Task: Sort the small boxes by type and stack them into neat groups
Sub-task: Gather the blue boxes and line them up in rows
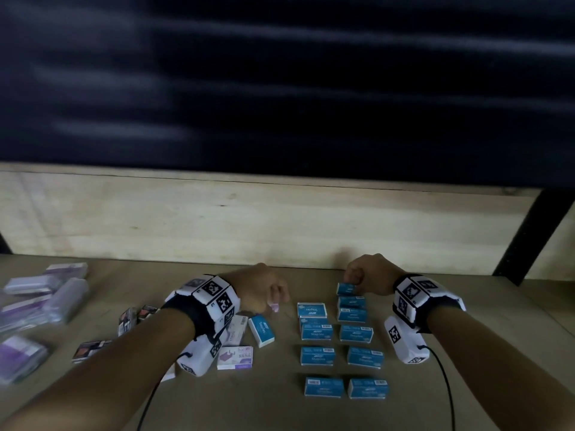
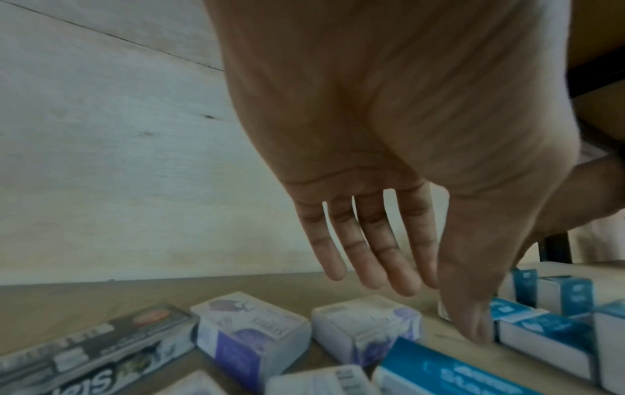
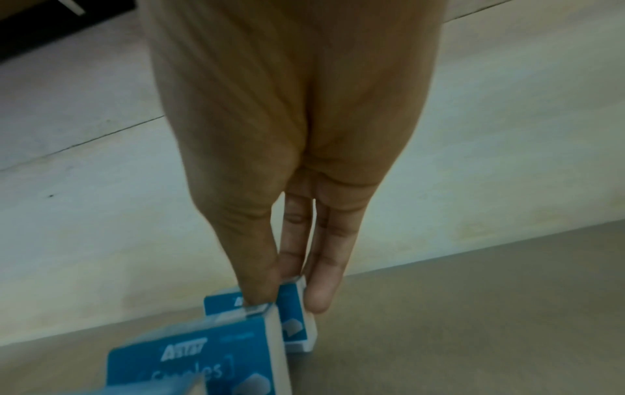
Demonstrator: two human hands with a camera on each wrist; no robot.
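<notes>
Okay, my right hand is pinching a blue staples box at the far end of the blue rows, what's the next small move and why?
Probably set that blue staples box down square behind the right column of blue boxes and let go. The right hand pinches it at that column's far end, while the left hand holds nothing.

Blue staple boxes (image 1: 355, 333), laid in two columns on wooden table (image 1: 280, 405). Farthest blue box (image 1: 346, 289) pinched by right hand (image 1: 370, 275). Purple boxes (image 1: 43, 301) heaped far left. Left hand (image 1: 261, 290) held above a tilted blue box (image 1: 260, 330).
</notes>
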